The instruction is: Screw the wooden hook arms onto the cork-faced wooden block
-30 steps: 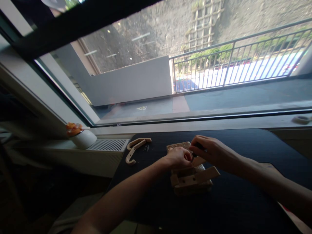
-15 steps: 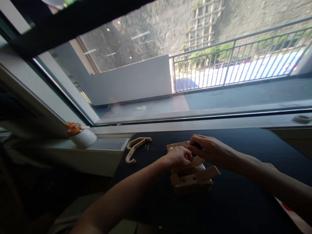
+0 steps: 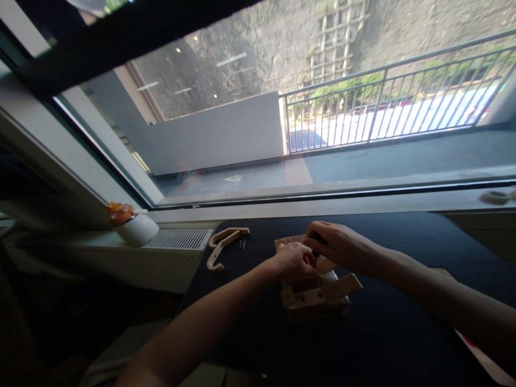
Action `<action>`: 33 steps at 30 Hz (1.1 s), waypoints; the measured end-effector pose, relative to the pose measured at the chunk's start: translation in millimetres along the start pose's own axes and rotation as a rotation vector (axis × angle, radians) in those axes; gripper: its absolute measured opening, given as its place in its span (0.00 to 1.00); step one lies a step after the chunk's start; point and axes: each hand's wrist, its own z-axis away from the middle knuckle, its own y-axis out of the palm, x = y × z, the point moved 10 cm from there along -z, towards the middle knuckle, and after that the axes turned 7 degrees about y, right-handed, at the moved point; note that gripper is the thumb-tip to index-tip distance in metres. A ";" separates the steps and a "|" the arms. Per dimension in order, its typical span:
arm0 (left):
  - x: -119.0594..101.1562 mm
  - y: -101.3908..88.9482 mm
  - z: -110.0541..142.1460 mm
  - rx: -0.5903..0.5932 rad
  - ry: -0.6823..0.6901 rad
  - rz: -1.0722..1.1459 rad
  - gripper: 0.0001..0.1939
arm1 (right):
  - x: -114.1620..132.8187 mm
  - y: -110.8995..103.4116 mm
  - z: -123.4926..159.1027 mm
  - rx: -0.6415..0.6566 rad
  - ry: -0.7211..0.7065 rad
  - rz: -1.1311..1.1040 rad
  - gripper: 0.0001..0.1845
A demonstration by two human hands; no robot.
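Observation:
My right hand [image 3: 328,239] is wrapped round the black handle of a screwdriver [image 3: 320,238], whose lower end points down between the hands. Close against it, my left hand [image 3: 296,258] is closed with the fingertips pinched near the tool's tip; what they hold is hidden. Beneath both hands lies a pale wooden piece [image 3: 324,265], partly covered. Nearer to me, a second wooden piece [image 3: 310,296] with two dark holes and a slanting arm rests on a block that looks wrapped in bubble wrap [image 3: 290,240].
On the dark table [image 3: 395,236], two curved wooden hooks [image 3: 220,252] lie at the left, with several screws [image 3: 242,244] beside them. A white pot [image 3: 137,230] with orange flowers stands on the sill by a vent [image 3: 177,238]. A roll of tape [image 3: 495,197] sits far right.
My right hand and the screwdriver have shifted slightly left, and the grip has turned a little. My left hand stays in almost the same place.

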 end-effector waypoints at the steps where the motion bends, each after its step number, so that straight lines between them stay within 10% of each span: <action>1: -0.4 0.0 0.2 -0.001 0.007 0.002 0.08 | -0.5 -0.1 -0.5 -0.006 0.003 0.003 0.13; 33: 2.1 2.4 -2.3 -0.090 0.073 -0.099 0.12 | 23.9 6.1 -0.4 0.147 -0.137 0.169 0.08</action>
